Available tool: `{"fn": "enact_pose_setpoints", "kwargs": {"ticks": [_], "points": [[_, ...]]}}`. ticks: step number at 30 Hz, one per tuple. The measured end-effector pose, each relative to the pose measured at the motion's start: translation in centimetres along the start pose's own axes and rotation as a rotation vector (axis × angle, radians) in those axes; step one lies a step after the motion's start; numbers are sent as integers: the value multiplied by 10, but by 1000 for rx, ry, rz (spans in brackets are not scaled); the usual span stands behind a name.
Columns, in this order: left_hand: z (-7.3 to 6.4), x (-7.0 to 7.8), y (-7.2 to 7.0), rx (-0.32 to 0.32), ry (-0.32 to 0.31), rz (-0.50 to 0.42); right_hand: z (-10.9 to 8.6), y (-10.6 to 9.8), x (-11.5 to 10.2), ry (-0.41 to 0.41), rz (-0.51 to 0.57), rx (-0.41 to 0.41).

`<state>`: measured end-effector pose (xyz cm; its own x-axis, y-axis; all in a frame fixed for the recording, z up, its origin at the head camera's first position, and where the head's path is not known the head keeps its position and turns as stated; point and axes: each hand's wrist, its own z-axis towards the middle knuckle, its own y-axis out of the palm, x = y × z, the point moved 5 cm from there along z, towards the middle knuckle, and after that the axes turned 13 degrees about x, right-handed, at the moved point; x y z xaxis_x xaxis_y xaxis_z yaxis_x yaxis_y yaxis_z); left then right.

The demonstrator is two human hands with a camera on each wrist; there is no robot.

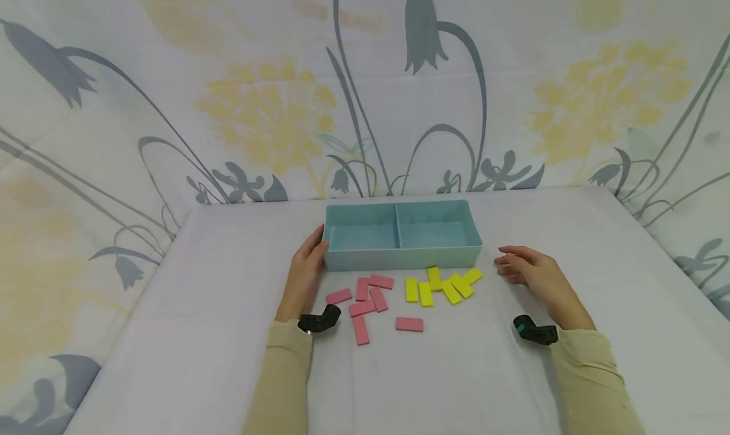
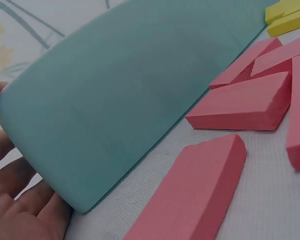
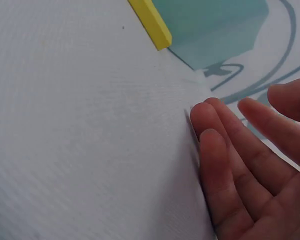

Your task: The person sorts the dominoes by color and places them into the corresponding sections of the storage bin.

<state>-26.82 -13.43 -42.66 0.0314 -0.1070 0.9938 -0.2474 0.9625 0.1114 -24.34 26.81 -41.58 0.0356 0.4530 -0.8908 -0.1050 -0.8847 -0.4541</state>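
Observation:
A light-blue box [image 1: 365, 259] with two compartments stands on the table; both compartments show bare floors. At its left end, my left hand [image 1: 303, 273] rests with the fingers along the side wall and the thumb by the front corner. The left wrist view shows those fingers [image 2: 32, 200] extended beside the box's end. My right hand [image 1: 536, 276] is apart from the box, to its right, holding nothing, fingers loosely bent close over the cloth. In front of the box lie several pink rectangular blocks [image 1: 362, 308] at left and several yellow blocks [image 1: 450, 292] at right.
A single pink block [image 1: 409, 324] lies nearer to me than the yellow group. White cloth [image 1: 456, 378] covers the table. Behind the box rises a flower-printed curtain [image 1: 376, 105], which also borders both sides. Some blocks touch or overlap one another.

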Motion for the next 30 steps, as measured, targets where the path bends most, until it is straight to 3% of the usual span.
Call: {"fn": "enact_pose_setpoints", "kwargs": {"ticks": [7,11,17,30], "points": [[1,-2,-1,-13,25,-43,0,11,0,5,-247,-63],[3,-2,0,-29,27,-68,-1,16,-6,-68,-346,-108],[7,-2,-1,-45,35,-95,-3,26,-17,-206,-386,-152],[6,0,-1,-54,38,-95,-4,39,-20,-213,-494,-167]]}}
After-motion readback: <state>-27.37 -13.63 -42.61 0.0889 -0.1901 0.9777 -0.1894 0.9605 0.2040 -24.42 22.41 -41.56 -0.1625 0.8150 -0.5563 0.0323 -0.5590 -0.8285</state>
